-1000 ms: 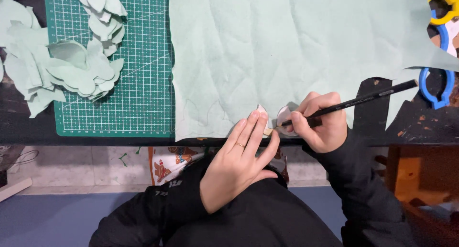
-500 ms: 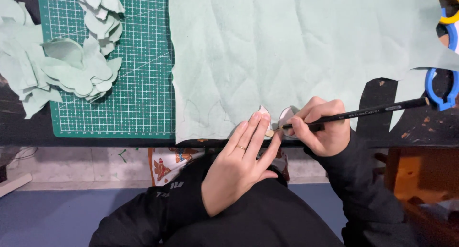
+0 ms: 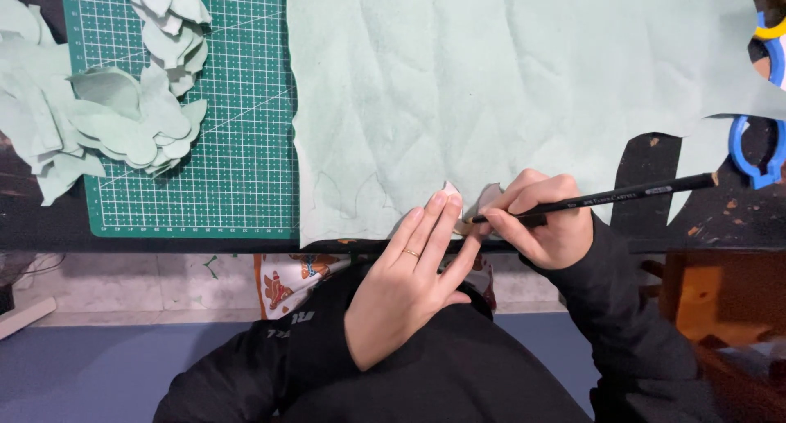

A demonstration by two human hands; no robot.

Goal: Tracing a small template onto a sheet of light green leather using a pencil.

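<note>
Pale green felt [image 3: 508,87] lies spread over the upper middle and right of the frame, its lower edge running along the near rim of the dark table [image 3: 49,218]. At that lower edge, just below the centre of the frame, we press a small leaf-shaped template [image 3: 453,200] flat onto the felt with our left hand [image 3: 409,284]; its fingers are held straight and close together, fingertips on the template, and a thin ring shows on one finger. Our right hand [image 3: 544,222] pinches a black pencil [image 3: 606,199] between thumb and fingers, and the pencil's tip meets the felt right beside the template and the left fingertips, while its shaft slants out toward the right of the frame. Faint traced outlines show on the felt just left of the template. A green cutting mat [image 3: 237,144] lies in the upper left, partly under the felt's left edge, and a heap of cut felt leaves [image 3: 123,112] sits across its left side and onto the table. Blue-handled scissors [image 3: 757,153] lie at the right edge of the frame, partly on the felt. Black sleeves cover both our arms.
</note>
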